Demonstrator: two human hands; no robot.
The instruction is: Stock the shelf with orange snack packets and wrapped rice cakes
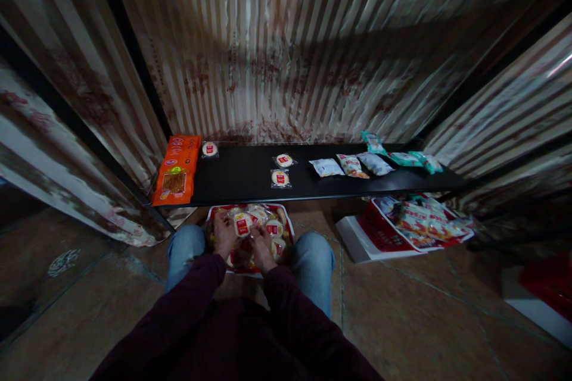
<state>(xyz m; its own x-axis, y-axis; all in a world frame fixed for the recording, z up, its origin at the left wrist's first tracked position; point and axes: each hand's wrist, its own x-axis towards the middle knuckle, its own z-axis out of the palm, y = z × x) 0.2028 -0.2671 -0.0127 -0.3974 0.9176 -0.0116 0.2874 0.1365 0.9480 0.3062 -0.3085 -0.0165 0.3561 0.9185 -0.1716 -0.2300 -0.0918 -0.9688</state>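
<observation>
Between my knees is a red and white box [290, 231] filled with round pale biscuits or cakes in clear wrappers with red labels. Over the box, my left hand [224, 233] grips the left edge of one wrapped round cake [242, 224]. My right hand [263, 247] pinches the same wrapper at its lower right, fingers curled. This cake looks larger and nearer than the others, its label facing up. The fingertips are partly dim. On the black shelf [241, 175] in front lie similar wrapped cakes, one [280, 178] near the front edge, one [284, 160] behind it and another [210, 149] farther left.
At the shelf's left end lies an orange snack bag [177, 171]. Several small packets, white [327, 167] and green [406, 159], lie toward its right. A second red box [382, 229] of packets stands on the floor at right. Dark posts [129, 41] frame the shelf.
</observation>
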